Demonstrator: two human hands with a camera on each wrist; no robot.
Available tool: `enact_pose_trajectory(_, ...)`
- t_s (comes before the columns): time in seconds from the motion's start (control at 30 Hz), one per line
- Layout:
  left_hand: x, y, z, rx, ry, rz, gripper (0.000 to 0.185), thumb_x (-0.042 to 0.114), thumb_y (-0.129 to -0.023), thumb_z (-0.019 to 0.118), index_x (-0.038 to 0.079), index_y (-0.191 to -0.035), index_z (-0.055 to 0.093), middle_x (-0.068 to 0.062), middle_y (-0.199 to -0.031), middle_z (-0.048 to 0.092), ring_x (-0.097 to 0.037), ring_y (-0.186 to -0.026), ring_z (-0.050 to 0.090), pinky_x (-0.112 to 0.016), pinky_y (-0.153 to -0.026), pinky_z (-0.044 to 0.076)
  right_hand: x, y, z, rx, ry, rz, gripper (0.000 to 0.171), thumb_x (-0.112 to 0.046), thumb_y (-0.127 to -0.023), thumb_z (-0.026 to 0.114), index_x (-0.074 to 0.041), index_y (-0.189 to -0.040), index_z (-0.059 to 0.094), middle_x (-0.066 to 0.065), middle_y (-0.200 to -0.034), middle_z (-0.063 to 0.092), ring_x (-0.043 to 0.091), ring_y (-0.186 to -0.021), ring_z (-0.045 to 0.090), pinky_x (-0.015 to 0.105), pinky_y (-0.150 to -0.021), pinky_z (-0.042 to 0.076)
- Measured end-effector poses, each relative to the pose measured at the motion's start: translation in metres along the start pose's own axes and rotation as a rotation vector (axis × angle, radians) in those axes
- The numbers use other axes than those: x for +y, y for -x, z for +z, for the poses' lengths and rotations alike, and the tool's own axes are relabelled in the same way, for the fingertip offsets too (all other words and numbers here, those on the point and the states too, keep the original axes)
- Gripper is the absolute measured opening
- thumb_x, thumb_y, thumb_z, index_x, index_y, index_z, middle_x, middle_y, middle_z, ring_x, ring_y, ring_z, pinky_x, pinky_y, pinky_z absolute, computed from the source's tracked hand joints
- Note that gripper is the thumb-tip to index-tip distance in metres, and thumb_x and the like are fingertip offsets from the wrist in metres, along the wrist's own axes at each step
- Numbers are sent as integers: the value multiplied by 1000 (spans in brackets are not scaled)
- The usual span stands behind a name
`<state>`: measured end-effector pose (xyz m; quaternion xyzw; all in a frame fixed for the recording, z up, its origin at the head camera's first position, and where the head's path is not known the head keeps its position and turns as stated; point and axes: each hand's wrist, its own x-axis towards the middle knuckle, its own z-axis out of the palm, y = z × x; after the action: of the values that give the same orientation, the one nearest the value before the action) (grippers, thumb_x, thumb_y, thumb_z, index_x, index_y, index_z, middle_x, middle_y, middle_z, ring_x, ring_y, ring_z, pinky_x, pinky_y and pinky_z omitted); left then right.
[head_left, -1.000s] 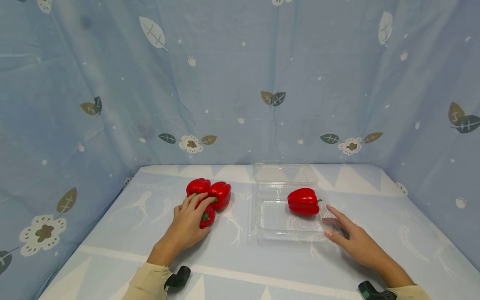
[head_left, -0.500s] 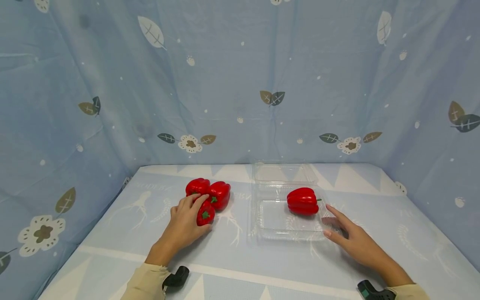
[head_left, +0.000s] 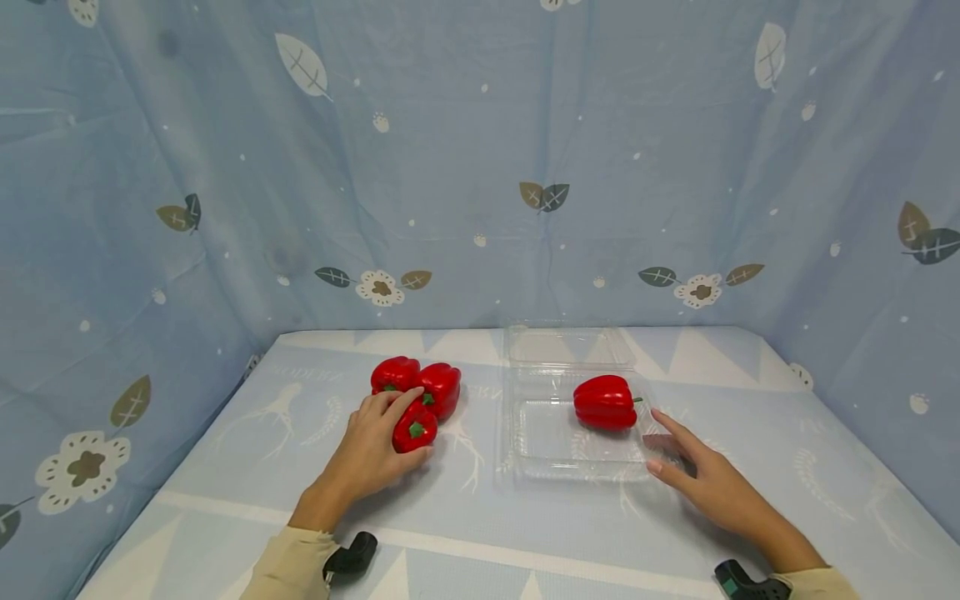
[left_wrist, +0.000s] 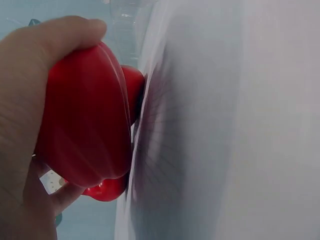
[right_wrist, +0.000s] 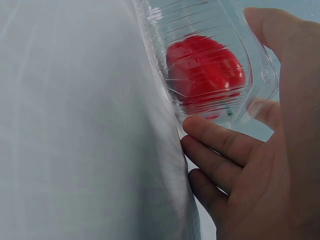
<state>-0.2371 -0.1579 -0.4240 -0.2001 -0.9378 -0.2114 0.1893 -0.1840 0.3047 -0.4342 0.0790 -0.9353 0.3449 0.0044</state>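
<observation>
My left hand [head_left: 375,446] grips the nearest red bell pepper [head_left: 415,427] of a cluster of three, thumb at its near side and fingers over the far side. In the left wrist view that held pepper [left_wrist: 87,115] fills much of the palm's hollow. Right behind it sit two more red bell peppers, one at the back left [head_left: 395,373] and one at the back right [head_left: 442,387]. My right hand [head_left: 708,475] rests at the right wall of a clear plastic clamshell box [head_left: 555,433], fingers extended and spread. A fourth bell pepper [head_left: 606,403] lies sideways inside, stem pointing right.
The box's lid [head_left: 570,346] is folded back flat toward the rear of the table. A patterned cloth covers the table [head_left: 480,525]. Blue curtain walls [head_left: 480,150] rise behind and on both sides.
The front pepper has shifted and turned slightly, its stem facing more toward the camera, and my left thumb has moved a little right along it. My right hand stays at the box.
</observation>
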Motion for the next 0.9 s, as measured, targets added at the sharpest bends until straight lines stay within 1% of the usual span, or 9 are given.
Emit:
enact_pose_trajectory(0.13, 1, 0, -2, 6, 43, 2, 87, 43, -65, 84, 31, -140, 44, -1, -121, 49, -20, -113, 43, -45, -83, 51, 0, 0, 0, 1, -1, 1, 77, -53, -90, 56, -29, -153, 17, 11, -135, 55, 41, -131, 39, 72, -94, 28)
enact_pose_trajectory(0.2, 3, 0, -3, 2, 67, -7, 87, 44, -64, 84, 32, -140, 43, 0, -119, 48, -19, -111, 44, -43, -79, 54, -1, 1, 0, 2, -1, 2, 78, -53, -90, 56, -29, -153, 17, 11, -135, 55, 41, -131, 39, 72, -94, 28)
enact_pose_trajectory(0.4, 9, -1, -3, -8, 175, -66, 88, 39, -62, 87, 37, -139, 42, 4, -118, 44, -21, -111, 48, -43, -79, 55, 1, 0, 0, 0, -3, -1, 78, -53, -90, 56, -29, -153, 17, 10, -134, 55, 40, -130, 40, 71, -95, 28)
enact_pose_trajectory(0.47, 12, -2, -1, -6, 222, -70, 88, 37, -61, 88, 38, -138, 43, 3, -118, 44, -23, -111, 49, -44, -79, 55, 1, 0, 0, -1, -8, -2, 78, -53, -90, 57, -29, -153, 17, 10, -134, 55, 40, -130, 40, 71, -95, 28)
enact_pose_trajectory(0.57, 16, -3, 1, -10, 279, -76, 88, 37, -61, 88, 39, -137, 44, 4, -116, 44, -22, -111, 49, -41, -77, 56, 1, 0, 1, -4, -5, 7, 79, -54, -89, 57, -29, -153, 17, 10, -135, 54, 40, -131, 40, 72, -95, 28)
enact_pose_trajectory(0.7, 19, -3, 3, -18, 317, -99, 87, 38, -61, 88, 39, -136, 44, 8, -117, 46, -18, -110, 49, -36, -75, 56, 2, 0, 1, -8, -4, 18, 79, -55, -90, 56, -29, -153, 16, 10, -135, 54, 40, -131, 40, 72, -94, 27)
enact_pose_trajectory(0.9, 21, -3, 6, -39, 385, -147, 82, 37, -63, 87, 34, -134, 46, 9, -122, 49, -17, -111, 50, -38, -76, 56, 3, 1, 1, -13, -27, 2, 77, -53, -90, 56, -32, -152, 17, 9, -135, 54, 38, -130, 42, 71, -94, 30)
